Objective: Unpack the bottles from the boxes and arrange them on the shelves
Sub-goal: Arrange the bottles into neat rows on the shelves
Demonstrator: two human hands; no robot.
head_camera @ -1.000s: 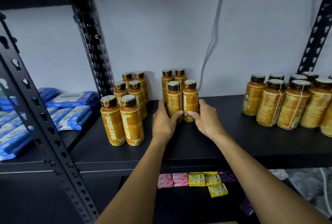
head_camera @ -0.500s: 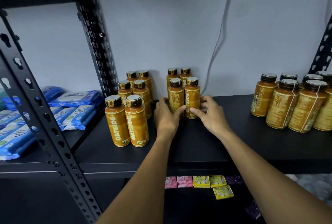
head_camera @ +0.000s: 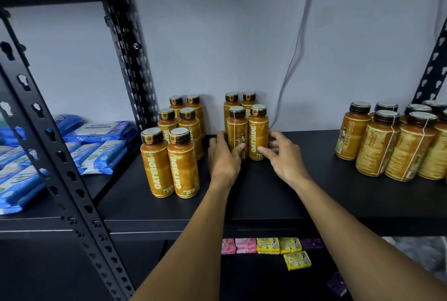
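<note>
From the head camera, both arms reach forward over a black shelf [head_camera: 266,194]. The left hand [head_camera: 223,155] holds the left bottle [head_camera: 237,129] of a front pair, with the thumb laid across its lower front and the fingers curled round its far side. The right hand [head_camera: 283,155] is at the right bottle [head_camera: 258,129]. Its thumb tip touches the label near the base and its fingers are loosely bent by the bottle's side, but I cannot tell if they grip it.

Both bottles stand upright on the shelf, touching each other, and two more bottles [head_camera: 249,97] stand just behind them by the wall. A cluster of six bottles [head_camera: 176,155] stands left of the left hand. Wider jars [head_camera: 387,146] are well right of the right hand, and blue wipe packs [head_camera: 96,148] lie far left. Small pink and yellow packets [head_camera: 278,245] lie on a lower shelf beneath the forearms.
</note>
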